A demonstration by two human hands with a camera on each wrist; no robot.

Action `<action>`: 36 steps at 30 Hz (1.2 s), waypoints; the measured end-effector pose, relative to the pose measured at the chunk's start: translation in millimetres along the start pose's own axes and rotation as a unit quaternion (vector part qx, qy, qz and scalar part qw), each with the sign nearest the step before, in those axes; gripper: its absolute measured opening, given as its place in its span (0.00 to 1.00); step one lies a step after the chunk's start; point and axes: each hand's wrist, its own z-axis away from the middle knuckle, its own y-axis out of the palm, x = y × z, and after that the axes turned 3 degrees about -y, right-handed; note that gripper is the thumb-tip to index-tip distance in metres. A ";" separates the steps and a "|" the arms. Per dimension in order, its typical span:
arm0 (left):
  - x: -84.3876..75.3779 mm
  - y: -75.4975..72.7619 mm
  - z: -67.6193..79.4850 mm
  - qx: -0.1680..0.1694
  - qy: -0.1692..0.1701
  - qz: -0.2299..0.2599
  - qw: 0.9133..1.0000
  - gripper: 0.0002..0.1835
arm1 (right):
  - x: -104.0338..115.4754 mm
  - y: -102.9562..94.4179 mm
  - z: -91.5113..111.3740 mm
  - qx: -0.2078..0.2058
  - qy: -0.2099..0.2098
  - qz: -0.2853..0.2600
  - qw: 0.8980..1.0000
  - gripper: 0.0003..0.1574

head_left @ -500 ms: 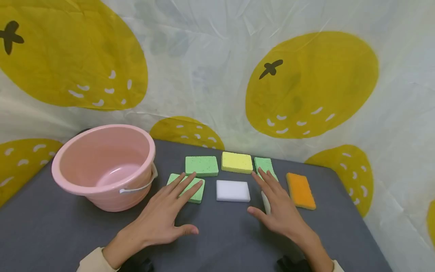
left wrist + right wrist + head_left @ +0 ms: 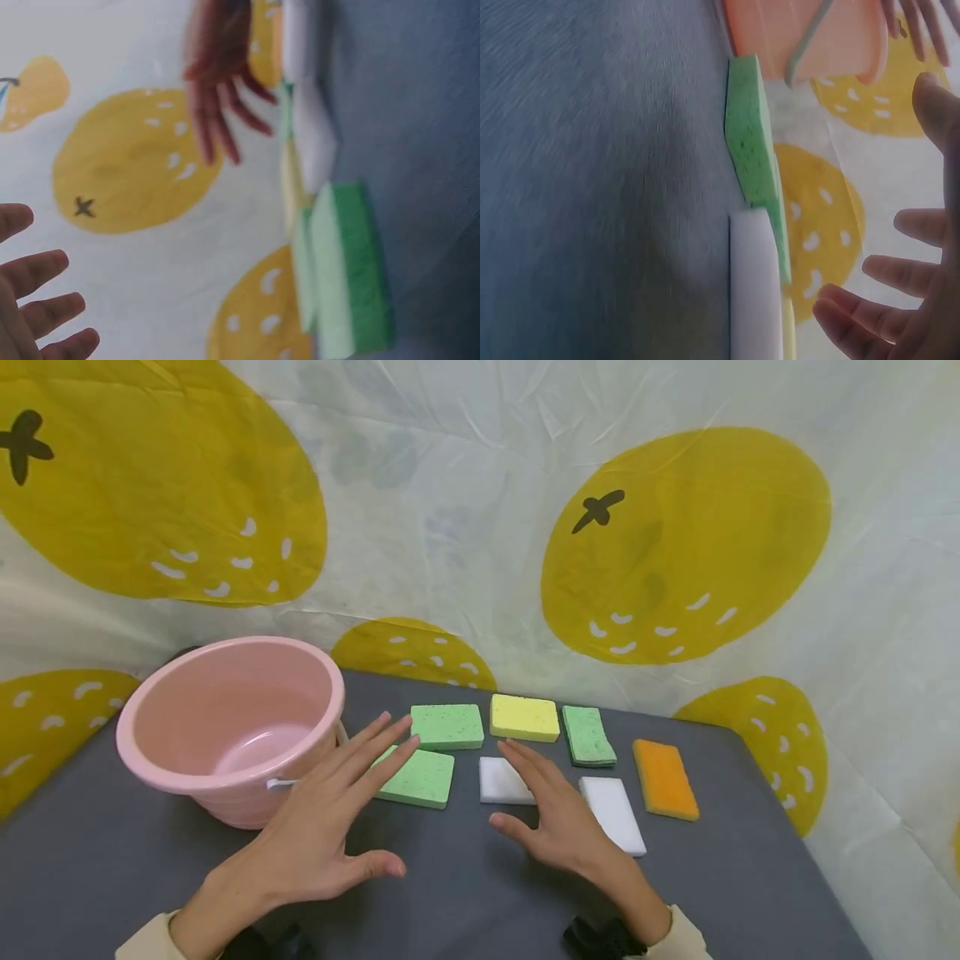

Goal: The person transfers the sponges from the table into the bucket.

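My left hand [image 2: 318,827] hovers with spread, straight fingers in front of the pink bucket [image 2: 142,760], its fingertips overlapping the near green sponge [image 2: 417,779] in the head view. Nothing is in it. Held up the same way, my right hand [image 2: 562,822] covers part of a white sponge block [image 2: 497,781] in that view. A second white block [image 2: 617,818] lies just right of it. Along the back are another green sponge [image 2: 447,727], a yellow sponge [image 2: 524,718] and a thin green sponge [image 2: 588,737]. An orange sponge [image 2: 665,779] lies at the right.
The bucket's thin handle [image 2: 281,783] hangs down on its right side. A dark grey cloth [image 2: 450,902] covers the table. Behind it hangs a white curtain [image 2: 450,510] with large yellow fruit prints, close to the table's back edge.
Both hands have shifted left, the right one further. The right-hand white block and the thin green sponge are now uncovered, while the middle white block is partly hidden. The sponges have stayed in place.
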 end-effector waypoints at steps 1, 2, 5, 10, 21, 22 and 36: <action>-1.1 -5.3 -2.4 -0.008 0.005 0.003 1.000 0.47 | 1.4 2.0 -2.2 0.002 -0.003 -0.006 1.000 0.48; -1.8 -10.5 -4.8 -0.015 0.008 0.004 1.000 0.47 | 2.7 4.3 -4.4 0.003 -0.006 -0.015 1.000 0.48; -2.4 -26.4 -8.7 -0.035 0.009 -0.006 0.999 0.47 | 7.3 11.6 -10.5 0.004 -0.009 -0.047 0.999 0.48; 3.8 -53.4 -7.6 -0.072 0.011 -0.006 0.997 0.46 | 16.7 22.2 -21.6 0.003 -0.010 -0.105 0.994 0.47; 34.5 -79.2 12.5 -0.119 -0.037 -0.020 0.992 0.44 | 31.7 39.5 -31.6 0.029 0.011 -0.189 0.981 0.44; 38.4 -80.8 13.7 -0.121 -0.043 -0.030 0.991 0.45 | 31.7 41.4 -32.2 0.030 0.010 -0.190 0.981 0.44; 137.4 -105.3 74.6 -0.159 -0.212 0.040 0.963 0.30 | 32.1 64.5 -45.8 0.035 0.022 -0.194 0.980 0.45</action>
